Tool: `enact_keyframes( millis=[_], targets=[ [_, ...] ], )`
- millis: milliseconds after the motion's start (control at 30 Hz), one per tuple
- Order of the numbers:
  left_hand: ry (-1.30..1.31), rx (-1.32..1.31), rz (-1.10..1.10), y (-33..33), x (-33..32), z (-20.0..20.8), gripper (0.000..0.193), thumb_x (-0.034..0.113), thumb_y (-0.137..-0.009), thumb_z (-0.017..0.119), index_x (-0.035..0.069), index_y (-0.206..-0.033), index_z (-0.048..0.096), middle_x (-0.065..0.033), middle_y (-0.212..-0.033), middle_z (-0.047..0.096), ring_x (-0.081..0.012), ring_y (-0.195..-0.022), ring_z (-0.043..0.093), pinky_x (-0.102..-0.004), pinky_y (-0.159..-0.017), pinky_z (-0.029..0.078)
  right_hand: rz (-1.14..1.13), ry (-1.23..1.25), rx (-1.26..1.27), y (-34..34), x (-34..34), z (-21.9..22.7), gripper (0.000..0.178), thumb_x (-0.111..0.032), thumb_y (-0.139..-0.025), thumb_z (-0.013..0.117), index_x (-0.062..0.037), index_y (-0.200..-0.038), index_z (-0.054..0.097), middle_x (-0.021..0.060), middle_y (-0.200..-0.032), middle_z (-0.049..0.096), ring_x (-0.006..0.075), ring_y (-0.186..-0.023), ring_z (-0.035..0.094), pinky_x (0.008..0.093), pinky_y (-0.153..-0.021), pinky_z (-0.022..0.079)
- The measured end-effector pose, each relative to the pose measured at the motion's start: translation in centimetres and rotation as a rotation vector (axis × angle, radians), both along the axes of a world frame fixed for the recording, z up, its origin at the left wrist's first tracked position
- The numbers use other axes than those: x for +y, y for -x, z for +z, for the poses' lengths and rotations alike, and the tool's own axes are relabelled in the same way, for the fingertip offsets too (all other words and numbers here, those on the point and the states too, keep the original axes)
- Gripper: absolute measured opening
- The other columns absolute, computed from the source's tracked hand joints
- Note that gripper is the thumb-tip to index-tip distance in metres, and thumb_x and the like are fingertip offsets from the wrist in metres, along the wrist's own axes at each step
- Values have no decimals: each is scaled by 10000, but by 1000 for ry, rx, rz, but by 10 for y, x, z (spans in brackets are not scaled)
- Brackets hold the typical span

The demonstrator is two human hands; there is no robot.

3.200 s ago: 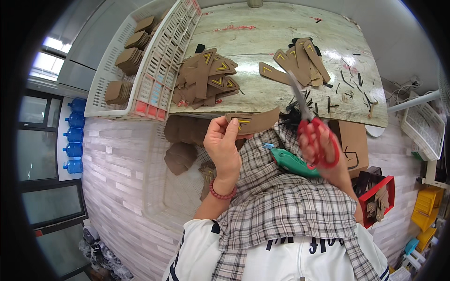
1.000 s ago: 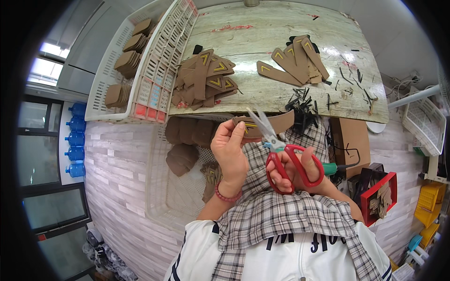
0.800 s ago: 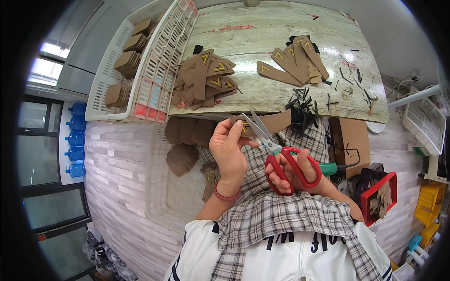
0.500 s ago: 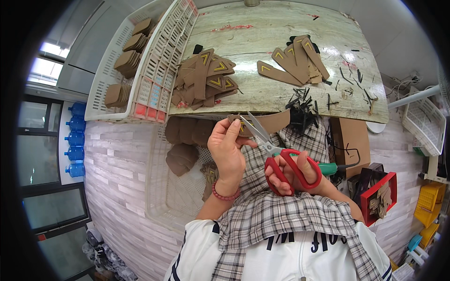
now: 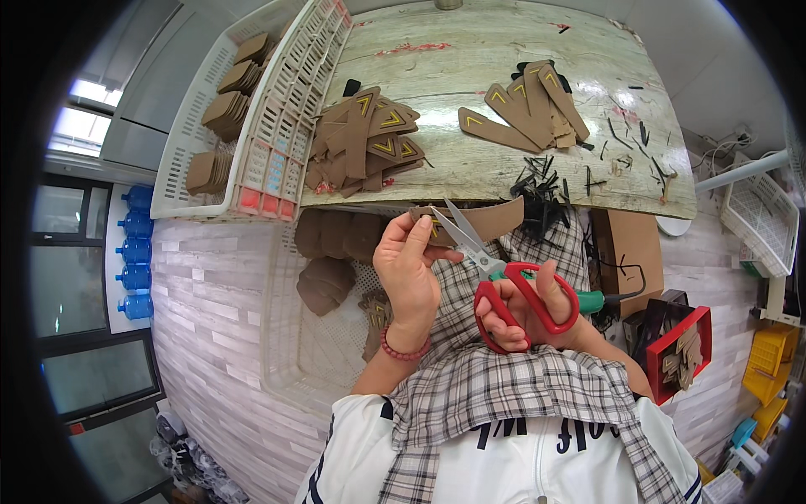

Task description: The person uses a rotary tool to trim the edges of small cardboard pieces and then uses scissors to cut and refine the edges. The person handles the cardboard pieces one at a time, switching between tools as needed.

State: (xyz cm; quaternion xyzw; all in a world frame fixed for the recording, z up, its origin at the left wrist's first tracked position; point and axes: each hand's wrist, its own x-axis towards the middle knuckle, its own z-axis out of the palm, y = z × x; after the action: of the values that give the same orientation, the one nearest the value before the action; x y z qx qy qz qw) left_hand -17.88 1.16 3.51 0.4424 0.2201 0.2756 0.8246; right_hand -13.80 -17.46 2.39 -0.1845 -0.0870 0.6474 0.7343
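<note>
My left hand, with a red bead bracelet on its wrist, pinches one end of a flat brown strip bearing a yellow mark. The strip stretches rightward below the table edge. In my right hand are red-handled scissors, fingers through the loops. Their blades stand apart, tips close to my left thumb and the strip's held end. A green-handled corded tool sticks out behind the right hand; whether that hand also grips it is hidden.
On the table lie a left pile of brown pieces, a fanned stack and black scraps. A white crate stands left, another basket below. A red box with brown pieces is at right.
The scissors' handles have spread slightly wider. The strip's free end has shifted a little to the right. My left hand keeps its pinch almost in place.
</note>
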Motion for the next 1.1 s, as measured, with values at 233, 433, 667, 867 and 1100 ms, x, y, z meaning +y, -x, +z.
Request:
enact_keyframes(
  millis=[233,433,667,867,1100],
  targets=[
    [-8,-4,0,-1,-2,1,122,68,-928,550,-33,-969,606,-95,-846,671,-154,-622,654,-278,-477,560,-1,60,-31,0,-1,-1,998,-858,-739,280,34,-1120,512,69,-786,520,93,-570,426,230,-489,376],
    [-28,22,-7,-2,-4,2,122,61,-927,547,-37,-961,611,-98,-844,670,-144,-624,649,-265,-473,559,-103,7,-184,4,-1,4,863,-753,-848,284,31,-1129,509,66,-796,514,92,-595,435,230,-521,389],
    [-42,30,-25,-1,-4,1,176,57,-929,542,-41,-1045,631,-94,-869,677,-127,-650,651,-249,-489,558,-12,37,-156,3,0,3,934,-814,-784,273,27,-1123,497,72,-807,523,93,-589,431,232,-513,387],
    [-44,7,-16,-1,-6,1,183,51,-930,538,-42,-1056,631,-92,-872,678,-123,-655,651,-247,-495,558,16,48,-164,1,0,1,972,-848,-750,276,22,-1124,496,82,-816,540,104,-578,432,242,-507,388],
    [-68,55,-23,-1,-8,-1,187,49,-921,557,-45,-1064,632,-86,-871,668,-126,-653,644,-254,-505,567,-74,90,-93,2,1,2,978,-846,-753,266,29,-1123,498,73,-794,529,101,-570,425,239,-505,384]
  ],
)
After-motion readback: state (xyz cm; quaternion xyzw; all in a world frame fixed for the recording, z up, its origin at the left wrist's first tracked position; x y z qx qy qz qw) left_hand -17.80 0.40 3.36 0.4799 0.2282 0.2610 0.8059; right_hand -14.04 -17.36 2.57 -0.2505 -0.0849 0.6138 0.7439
